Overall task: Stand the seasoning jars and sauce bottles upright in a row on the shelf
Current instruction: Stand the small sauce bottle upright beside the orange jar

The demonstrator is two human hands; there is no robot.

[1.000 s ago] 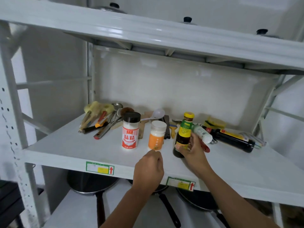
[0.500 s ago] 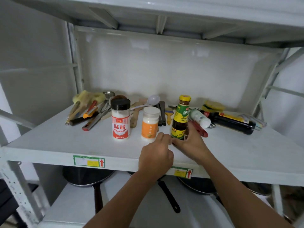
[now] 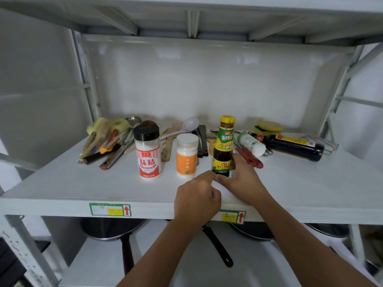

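Three containers stand upright in a row on the white shelf [image 3: 62, 183]: a black-capped jar with a red label [image 3: 148, 155], a white-capped jar with an orange label [image 3: 186, 156], and a dark sauce bottle with a yellow cap [image 3: 223, 145]. My right hand [image 3: 242, 181] wraps around the base of that sauce bottle. My left hand [image 3: 196, 199] is curled, its fingertips touching the bottle's foot. A small white bottle [image 3: 251, 143] and a long dark sauce bottle [image 3: 290, 146] lie on their sides behind to the right.
Kitchen utensils [image 3: 107, 141] are heaped at the back left, with a white ladle [image 3: 186, 126] and black tools behind the jars. Red-handled tongs [image 3: 250, 158] lie right of my hand. Yellow sponges [image 3: 269, 127] sit at the back. Pans [image 3: 112, 227] rest on the lower shelf.
The sauce bottle went from tilted in my right hand to standing upright on the shelf beside the orange jar. My left hand moved in to its base. The view dropped lower.
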